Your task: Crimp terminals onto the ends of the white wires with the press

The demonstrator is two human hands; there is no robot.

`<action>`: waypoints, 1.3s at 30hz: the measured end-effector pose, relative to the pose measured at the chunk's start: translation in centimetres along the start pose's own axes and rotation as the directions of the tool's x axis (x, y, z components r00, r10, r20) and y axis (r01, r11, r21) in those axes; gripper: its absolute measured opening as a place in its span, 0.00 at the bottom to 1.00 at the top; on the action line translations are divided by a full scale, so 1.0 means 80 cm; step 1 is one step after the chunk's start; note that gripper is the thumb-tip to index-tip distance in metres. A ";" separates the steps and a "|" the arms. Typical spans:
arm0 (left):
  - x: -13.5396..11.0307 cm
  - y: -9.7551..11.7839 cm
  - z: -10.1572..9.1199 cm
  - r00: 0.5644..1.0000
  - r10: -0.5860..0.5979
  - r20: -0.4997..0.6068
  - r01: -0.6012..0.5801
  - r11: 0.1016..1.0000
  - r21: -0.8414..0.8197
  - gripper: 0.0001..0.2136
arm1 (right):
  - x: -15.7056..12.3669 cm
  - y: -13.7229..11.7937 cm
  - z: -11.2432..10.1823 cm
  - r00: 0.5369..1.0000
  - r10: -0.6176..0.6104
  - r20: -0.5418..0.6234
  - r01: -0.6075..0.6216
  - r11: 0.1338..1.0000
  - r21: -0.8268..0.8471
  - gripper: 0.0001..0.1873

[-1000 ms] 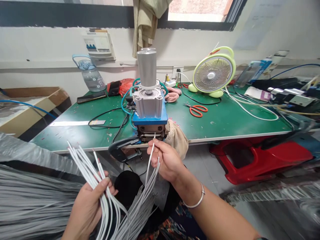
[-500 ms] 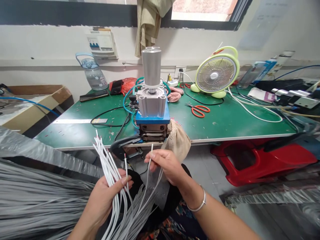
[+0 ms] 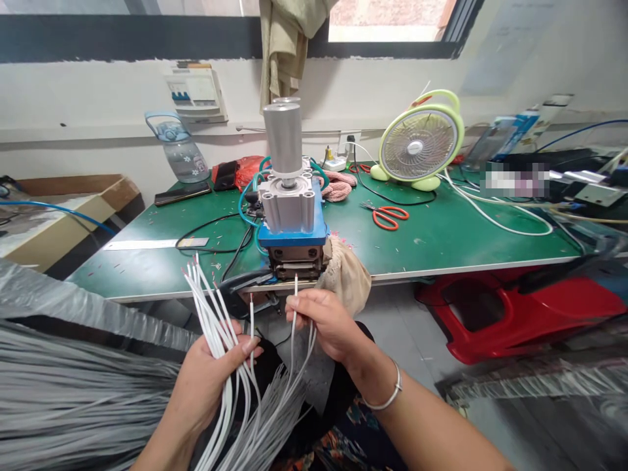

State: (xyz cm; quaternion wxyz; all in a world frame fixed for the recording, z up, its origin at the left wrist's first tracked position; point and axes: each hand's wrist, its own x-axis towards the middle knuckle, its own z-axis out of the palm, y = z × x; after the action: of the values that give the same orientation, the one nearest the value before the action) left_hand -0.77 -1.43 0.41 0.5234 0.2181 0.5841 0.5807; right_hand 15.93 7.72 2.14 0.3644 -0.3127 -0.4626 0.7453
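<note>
A fan of white cables (image 3: 208, 317) with reddish tips is closed in my left hand (image 3: 210, 369). One of them stands apart, upright, by the left thumb. My right hand (image 3: 328, 322) pinches a single white cable (image 3: 296, 293) between thumb and fingers, its reddish tip pointing up just before the lower front of the pneumatic press (image 3: 289, 212). Other cable lengths run down past the right fingers. Below both hands the cables spread over my lap as a loose grey-white bundle (image 3: 269, 418).
Red-handled scissors (image 3: 389, 217), a green fan (image 3: 417, 147), a steel ruler (image 3: 147, 244) and a water bottle (image 3: 182, 154) are on the green table (image 3: 441, 242). A cloth bag (image 3: 347, 275) hangs beside the press. More cables (image 3: 73, 392) lie at left; a red stool (image 3: 456, 327) stands right.
The right-hand cable's end now shows a reddish tip, where half a second ago its end looked white at the press. The view has shifted slightly; both hands keep their hold.
</note>
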 end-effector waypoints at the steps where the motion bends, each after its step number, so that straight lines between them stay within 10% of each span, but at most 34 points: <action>1: 0.000 0.000 0.000 1.000 0.008 0.003 -0.008 1.000 0.005 0.19 | -0.001 0.000 0.003 1.000 -0.006 0.016 0.006 1.000 -0.008 0.13; 7: 0.006 -0.001 0.012 0.985 0.129 0.112 -0.145 0.978 0.150 0.16 | -0.008 0.018 0.022 0.973 -0.106 0.206 0.145 0.971 -0.189 0.16; 13: 0.004 0.030 0.021 0.997 0.076 -0.024 -0.077 0.996 -0.035 0.14 | 0.004 0.001 0.015 0.989 -0.025 -0.146 0.037 0.996 0.075 0.13; 20: 0.005 0.060 0.023 0.978 0.135 -0.158 -0.158 0.977 -0.145 0.05 | 0.013 -0.015 0.006 0.994 0.045 -0.103 -0.013 0.957 0.290 0.12; 30: 0.006 0.018 0.017 0.999 -0.039 0.012 0.040 0.986 -0.160 0.11 | -0.013 -0.001 -0.001 0.992 -0.056 0.110 0.058 0.998 -0.011 0.16; 39: 0.003 -0.003 0.019 0.990 0.011 0.139 -0.016 0.999 0.035 0.12 | -0.007 0.012 0.000 0.996 -0.053 0.077 0.046 0.995 0.090 0.15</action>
State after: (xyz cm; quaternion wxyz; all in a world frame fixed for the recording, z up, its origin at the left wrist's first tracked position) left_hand 0.50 -0.57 0.43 0.5549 0.2711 0.5553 0.5569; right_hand 16.00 6.97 1.33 0.3778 -0.2550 -0.4509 0.7674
